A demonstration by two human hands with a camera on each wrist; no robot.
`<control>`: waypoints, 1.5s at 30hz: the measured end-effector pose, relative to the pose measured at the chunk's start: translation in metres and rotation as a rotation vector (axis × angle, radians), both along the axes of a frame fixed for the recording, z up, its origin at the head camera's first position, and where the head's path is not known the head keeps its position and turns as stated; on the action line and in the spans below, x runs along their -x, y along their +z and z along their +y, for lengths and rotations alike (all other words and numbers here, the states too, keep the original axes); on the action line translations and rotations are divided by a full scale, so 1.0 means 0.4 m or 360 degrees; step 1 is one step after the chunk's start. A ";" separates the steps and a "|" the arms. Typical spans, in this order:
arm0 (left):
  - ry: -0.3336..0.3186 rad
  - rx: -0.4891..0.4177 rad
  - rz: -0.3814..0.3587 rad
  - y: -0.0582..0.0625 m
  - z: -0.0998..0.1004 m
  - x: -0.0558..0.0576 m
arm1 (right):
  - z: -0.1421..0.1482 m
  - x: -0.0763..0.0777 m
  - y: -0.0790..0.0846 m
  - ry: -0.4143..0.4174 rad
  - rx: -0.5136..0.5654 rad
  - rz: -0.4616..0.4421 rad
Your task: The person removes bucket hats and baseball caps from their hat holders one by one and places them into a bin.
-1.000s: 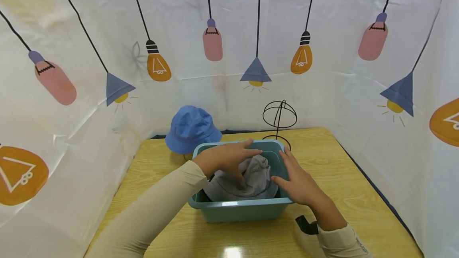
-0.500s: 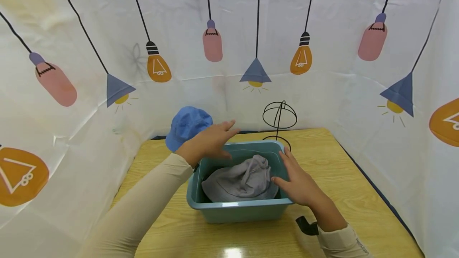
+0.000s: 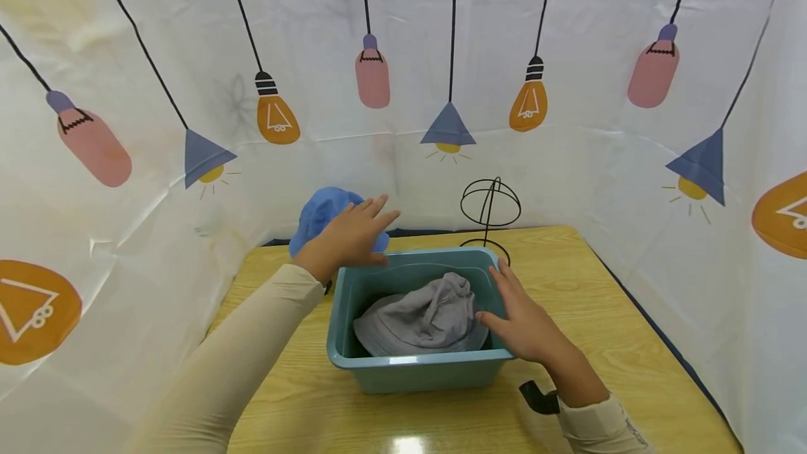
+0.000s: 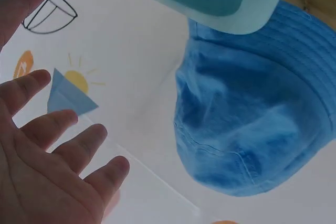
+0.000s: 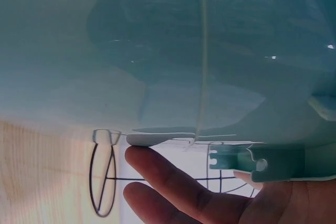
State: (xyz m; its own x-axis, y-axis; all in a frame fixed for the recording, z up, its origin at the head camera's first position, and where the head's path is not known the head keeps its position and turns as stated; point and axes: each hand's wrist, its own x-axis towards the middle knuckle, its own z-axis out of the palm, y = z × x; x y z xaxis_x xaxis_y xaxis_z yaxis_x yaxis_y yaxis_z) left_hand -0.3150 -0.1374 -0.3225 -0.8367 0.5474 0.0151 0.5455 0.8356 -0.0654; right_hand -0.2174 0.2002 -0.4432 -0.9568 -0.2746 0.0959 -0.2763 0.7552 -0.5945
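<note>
A grey bucket hat (image 3: 422, 317) lies crumpled in the teal plastic tub (image 3: 422, 378). My left hand (image 3: 349, 238) is raised over the tub's back left corner with fingers spread, holding nothing. Behind it, partly covered in the head view, is a blue bucket hat (image 3: 318, 214). The left wrist view has that hat's crown whole, a gap away from my fingertips. My right hand (image 3: 529, 324) holds the tub's right rim, thumb over the inner side and fingers along the outer wall. From the right wrist, two fingers (image 5: 173, 179) show right below the rim.
A black wire hat stand (image 3: 490, 209) stands bare behind the tub, toward the right. Everything rests on a wood-grain table (image 3: 605, 307). A white curtain (image 3: 403, 181) printed with lamps closes off the back and sides.
My left hand has lifted off the grey hat and moved left and back toward the blue hat. The grey hat stays in the tub, and my right hand keeps its place on the rim.
</note>
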 end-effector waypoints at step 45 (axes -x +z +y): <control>0.0605 -0.0356 0.0023 -0.064 -0.208 0.096 | 0.002 0.001 -0.005 0.0005 0.0015 -0.0005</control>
